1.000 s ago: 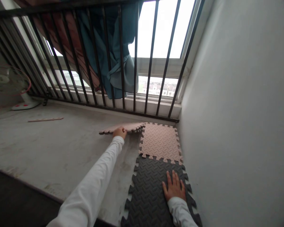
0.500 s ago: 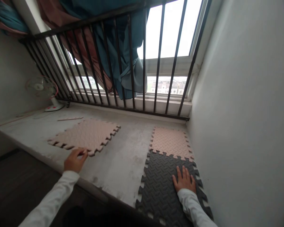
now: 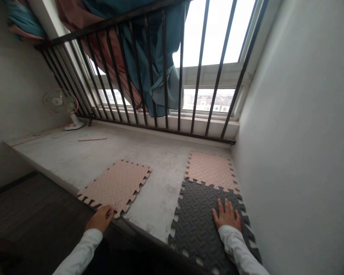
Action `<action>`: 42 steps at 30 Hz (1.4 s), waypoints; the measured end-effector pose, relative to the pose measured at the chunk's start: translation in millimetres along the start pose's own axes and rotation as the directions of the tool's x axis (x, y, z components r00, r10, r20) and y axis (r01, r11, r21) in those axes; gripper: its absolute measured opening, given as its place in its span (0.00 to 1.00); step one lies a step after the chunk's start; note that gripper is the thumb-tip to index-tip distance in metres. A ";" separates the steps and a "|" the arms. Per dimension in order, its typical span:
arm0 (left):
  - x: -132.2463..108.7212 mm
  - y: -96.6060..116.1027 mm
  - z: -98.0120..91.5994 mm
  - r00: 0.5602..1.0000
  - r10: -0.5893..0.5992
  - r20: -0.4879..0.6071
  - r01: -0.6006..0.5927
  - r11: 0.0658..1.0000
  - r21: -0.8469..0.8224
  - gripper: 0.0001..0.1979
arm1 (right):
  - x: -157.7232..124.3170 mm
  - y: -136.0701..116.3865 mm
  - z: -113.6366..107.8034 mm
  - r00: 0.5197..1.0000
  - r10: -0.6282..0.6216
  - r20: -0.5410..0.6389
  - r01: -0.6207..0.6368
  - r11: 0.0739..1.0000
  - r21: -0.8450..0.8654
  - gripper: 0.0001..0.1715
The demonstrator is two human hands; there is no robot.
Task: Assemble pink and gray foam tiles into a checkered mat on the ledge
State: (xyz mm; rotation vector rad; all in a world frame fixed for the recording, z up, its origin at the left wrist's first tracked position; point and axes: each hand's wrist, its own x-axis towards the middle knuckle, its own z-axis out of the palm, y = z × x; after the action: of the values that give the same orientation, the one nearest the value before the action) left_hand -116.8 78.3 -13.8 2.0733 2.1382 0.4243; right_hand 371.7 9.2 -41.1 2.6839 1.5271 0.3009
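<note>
My left hand pinches the near edge of a loose pink foam tile, which lies at the front edge of the grey ledge, its near left side sticking out past it. My right hand rests flat with fingers spread on a black foam tile by the right wall. Behind the black tile, a second pink tile lies against it, their toothed edges meeting. Bare ledge separates the loose pink tile from the black one.
A dark metal railing runs along the back of the ledge, before a window and blue and pink curtains. A small fan stands at the far left. A thin strip lies near it. The white wall bounds the right side.
My left hand has drawn the loose pink tile toward me, to the ledge's front edge. My right hand stays on the black tile. The view has shifted slightly.
</note>
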 end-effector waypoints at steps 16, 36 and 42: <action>22.5 80.9 -28.5 0.982 0.102 0.161 -0.160 0.899 0.408 0.13 | -2.8 0.0 3.1 0.998 -0.013 -0.057 0.015 0.999 0.037 0.30; 110.6 381.0 73.6 0.985 -0.015 0.173 0.112 0.815 -0.569 0.05 | -4.2 3.9 5.8 0.999 -0.036 -0.008 0.037 0.997 0.074 0.32; 146.0 350.7 4.2 0.995 -0.094 0.034 0.085 0.617 -0.782 0.07 | -2.7 3.1 -2.0 0.999 -0.009 0.047 0.008 1.000 0.025 0.32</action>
State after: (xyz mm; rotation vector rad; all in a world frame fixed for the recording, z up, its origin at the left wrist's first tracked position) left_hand 213.3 229.0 98.8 1.4248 1.5735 1.1208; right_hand 372.6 5.1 -39.1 2.6824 1.5388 0.2182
